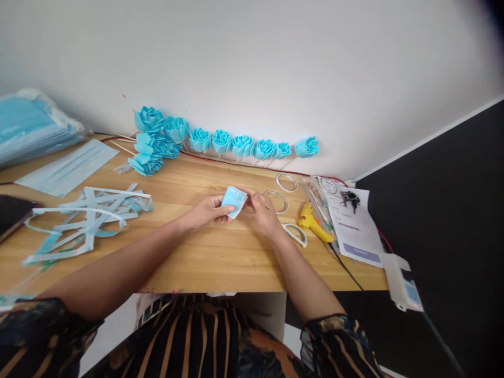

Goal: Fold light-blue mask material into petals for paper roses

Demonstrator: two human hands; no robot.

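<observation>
Along the pale wall (252,63) behind the wooden worktop (220,257), blue flowers (242,146) appear finished. A small blue stack (234,199) over the worktop's middle is flat, seemingly unshaped. The left hand (205,212) pinches it; the right hand (264,214) meets its edge, grip unclear.

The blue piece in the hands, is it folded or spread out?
Not spread out: the blue piece is a compact block with layered edges, held in the left hand. Folded or stacked, I cannot tell.
</observation>
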